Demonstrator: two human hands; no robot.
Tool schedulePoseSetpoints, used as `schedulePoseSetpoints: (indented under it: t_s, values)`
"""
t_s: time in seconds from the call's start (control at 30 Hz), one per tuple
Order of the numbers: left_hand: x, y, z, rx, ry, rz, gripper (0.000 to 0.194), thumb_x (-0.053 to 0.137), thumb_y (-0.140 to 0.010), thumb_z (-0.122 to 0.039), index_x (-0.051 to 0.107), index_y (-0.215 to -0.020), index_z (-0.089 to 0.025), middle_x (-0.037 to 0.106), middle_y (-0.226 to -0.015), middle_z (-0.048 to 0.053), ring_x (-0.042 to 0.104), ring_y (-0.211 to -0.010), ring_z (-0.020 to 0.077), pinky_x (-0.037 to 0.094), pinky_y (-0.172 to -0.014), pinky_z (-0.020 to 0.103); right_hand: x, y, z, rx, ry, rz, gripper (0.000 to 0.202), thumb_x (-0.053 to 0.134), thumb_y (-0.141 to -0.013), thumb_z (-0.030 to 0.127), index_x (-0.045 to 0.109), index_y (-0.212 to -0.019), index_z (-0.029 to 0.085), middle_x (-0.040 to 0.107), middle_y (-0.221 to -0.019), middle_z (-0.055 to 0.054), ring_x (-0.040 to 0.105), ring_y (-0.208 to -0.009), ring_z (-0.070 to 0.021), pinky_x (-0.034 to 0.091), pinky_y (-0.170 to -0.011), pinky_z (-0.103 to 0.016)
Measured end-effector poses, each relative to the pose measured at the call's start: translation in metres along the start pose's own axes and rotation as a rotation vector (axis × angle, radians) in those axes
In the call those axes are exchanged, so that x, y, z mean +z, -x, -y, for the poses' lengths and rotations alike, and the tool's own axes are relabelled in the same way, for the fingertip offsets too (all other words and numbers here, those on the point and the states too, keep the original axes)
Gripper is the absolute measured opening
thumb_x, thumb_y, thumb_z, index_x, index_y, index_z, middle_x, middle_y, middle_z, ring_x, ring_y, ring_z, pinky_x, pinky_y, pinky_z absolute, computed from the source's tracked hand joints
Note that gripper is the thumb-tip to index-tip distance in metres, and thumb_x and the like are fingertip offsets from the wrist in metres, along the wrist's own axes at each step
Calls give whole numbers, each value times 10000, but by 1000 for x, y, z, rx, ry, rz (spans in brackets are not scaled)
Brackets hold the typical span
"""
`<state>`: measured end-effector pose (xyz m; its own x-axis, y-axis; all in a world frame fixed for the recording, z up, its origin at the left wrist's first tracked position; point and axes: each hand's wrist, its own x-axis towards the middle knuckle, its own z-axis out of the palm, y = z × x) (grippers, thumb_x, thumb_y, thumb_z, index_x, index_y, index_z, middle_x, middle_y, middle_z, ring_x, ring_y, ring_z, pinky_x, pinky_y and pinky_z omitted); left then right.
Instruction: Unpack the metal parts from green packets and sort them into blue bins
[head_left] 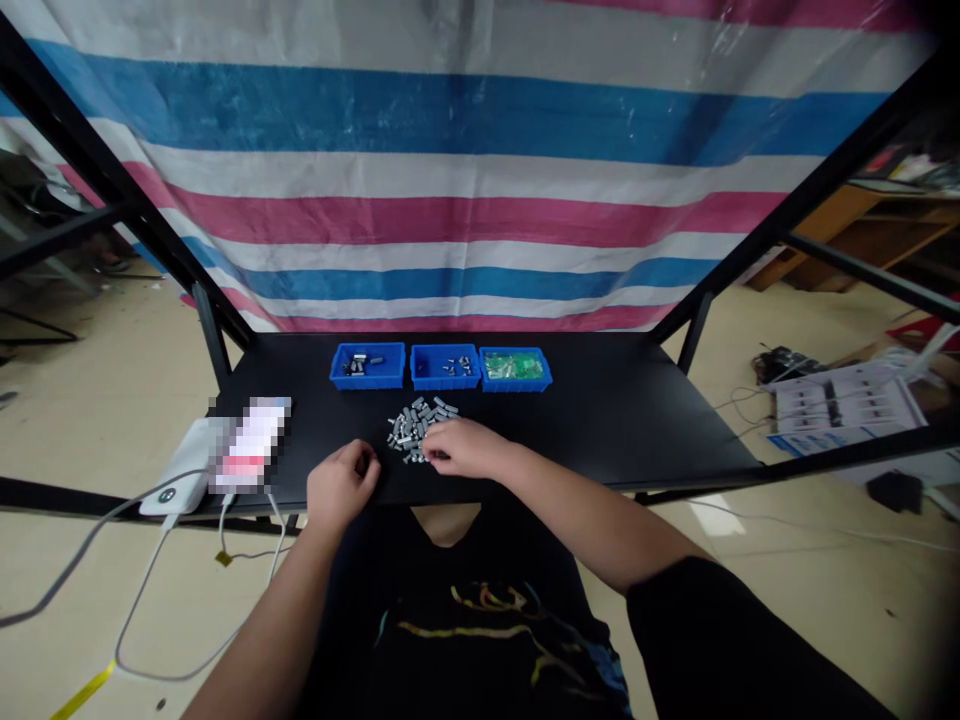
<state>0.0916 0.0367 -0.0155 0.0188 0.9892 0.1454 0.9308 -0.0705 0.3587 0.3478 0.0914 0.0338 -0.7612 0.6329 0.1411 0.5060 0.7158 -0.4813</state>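
A loose pile of small metal parts (409,427) lies on the black table (600,430), in front of three blue bins. My right hand (459,447) rests at the pile's right side, its fingers pinched down among the parts; what they hold, if anything, is too small to see. Left of the pile, my left hand (343,484) lies at the table's front edge with its fingers curled; their inner side is hidden. The left bin (367,380) holds dark and silvery pieces, the middle bin (446,383) a few small metal pieces, and the right bin (517,385) green and clear items.
On the table's left end are a phone (251,440) with a blurred screen and a white power bank (184,465), with cables hanging over the edge. A striped sheet (465,220) hangs behind the table, between black frame posts. A white box (847,405) stands at the right.
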Motion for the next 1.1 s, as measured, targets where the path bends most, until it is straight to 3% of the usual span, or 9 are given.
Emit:
schedulePoseSetpoints:
  t_s: [0.13,0.2,0.37,0.53,0.77,0.9,0.97,1.0,1.1]
  values:
    - [0,0,1,0,-2,0,182,537,-936,-383,660,-945,-249,686,-812,8,621,-747,166,327,-620,256,-23,-3,-15,235,22,-493,52,670,-909,234,645,-945,206,641,-979,-35,572,-782,-150,418,-733,-262]
    - [0,0,1,2,-1,3,181,539,-936,-385,657,-938,-249,684,-807,6,619,-734,164,325,-615,255,-29,0,-20,297,55,-585,113,698,-883,254,626,-956,206,624,-989,-38,565,-779,-155,418,-727,-263]
    - [0,0,1,6,-5,4,174,541,-937,-379,655,-940,-249,686,-812,4,620,-744,163,322,-616,258,-17,14,-20,301,63,-392,59,658,-874,165,624,-842,202,597,-886,-9,569,-770,-140,405,-713,-248]
    - [0,-1,0,-3,8,2,180,538,-938,-379,661,-933,-248,684,-806,6,615,-743,161,328,-625,256,1,20,-13,99,11,-128,93,716,-871,182,714,-959,210,625,-954,-24,606,-904,-170,458,-794,-278]
    - [1,0,2,11,12,-8,168,538,-931,-371,655,-919,-251,667,-779,-5,606,-721,157,331,-621,259,23,8,-8,22,118,-44,116,711,-895,177,763,-985,230,641,-976,-38,583,-957,-199,472,-901,-368]
    - [1,0,2,27,17,-20,171,535,-933,-373,656,-922,-253,664,-773,-6,611,-730,159,331,-623,261,19,4,-9,-44,56,2,65,727,-879,182,759,-919,222,640,-934,-24,578,-918,-179,461,-896,-346]
    - [1,0,2,22,19,-18,175,533,-935,-376,657,-931,-253,670,-783,-3,615,-737,161,329,-623,261,11,2,-13,-53,-54,-27,48,732,-865,185,744,-898,219,640,-885,-6,581,-859,-156,465,-847,-306]
    - [1,0,2,19,19,-16,175,532,-936,-377,656,-932,-253,672,-787,-3,615,-738,162,327,-623,261,6,1,-16,-7,-108,-106,42,720,-872,196,733,-907,215,638,-862,0,575,-813,-144,464,-804,-285]
    - [1,1,2,16,17,-10,174,532,-936,-377,650,-926,-250,676,-797,1,615,-743,164,325,-623,262,-7,-1,-26,265,-205,-485,182,718,-874,282,681,-1035,205,630,-839,10,510,-662,-116,435,-662,-248]
